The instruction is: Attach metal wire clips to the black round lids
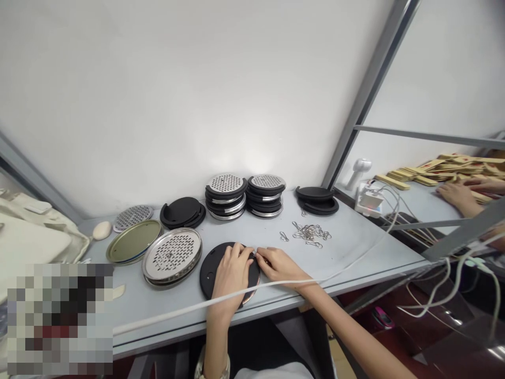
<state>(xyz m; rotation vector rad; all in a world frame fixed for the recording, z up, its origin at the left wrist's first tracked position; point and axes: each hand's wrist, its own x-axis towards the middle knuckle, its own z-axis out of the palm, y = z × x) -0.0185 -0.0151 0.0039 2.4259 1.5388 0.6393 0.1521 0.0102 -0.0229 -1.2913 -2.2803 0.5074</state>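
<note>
1. Discs are being carried at the left of the desk (355, 231): an olive-green disc (136, 242) beside a perforated metal disc (172, 253).
2. A black disc (213, 260) is being covered near the front edge by the left hand (232, 271), its fingers being bent; whether they are gripping cannot be told.
3. The disc's right side is being met by the right hand (279, 266), its fingers being curled narrow; anything pinched cannot be made out.
4. Metal clips (311, 231) are being supported beyond, loosely heaped.
</note>
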